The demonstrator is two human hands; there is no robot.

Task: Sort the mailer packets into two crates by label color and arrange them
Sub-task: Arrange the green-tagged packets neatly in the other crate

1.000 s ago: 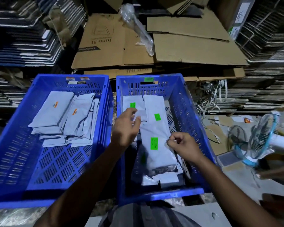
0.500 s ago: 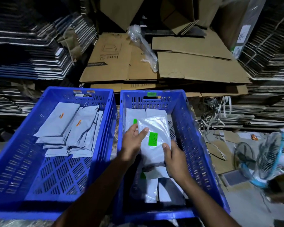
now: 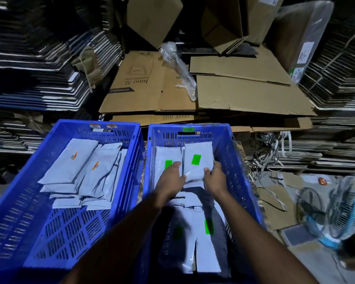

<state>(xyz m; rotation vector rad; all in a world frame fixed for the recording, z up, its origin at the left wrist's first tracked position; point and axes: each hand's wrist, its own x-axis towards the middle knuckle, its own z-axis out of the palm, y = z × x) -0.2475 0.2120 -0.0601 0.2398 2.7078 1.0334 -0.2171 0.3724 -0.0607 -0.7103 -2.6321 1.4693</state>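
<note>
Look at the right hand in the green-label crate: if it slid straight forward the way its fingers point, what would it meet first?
Probably the crate's far wall. The right hand grips the packet and points that way; the packet's front edge would likely touch first, though depth is unclear.

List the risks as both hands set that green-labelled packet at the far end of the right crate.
1. The green-label packet, held by the left hand and right hand, overlaps its neighbour packet; it may settle crooked.
2. Loose packets lie under the forearms and could get dragged.
3. The orange-label stack is already fanned out and may slide.
</note>
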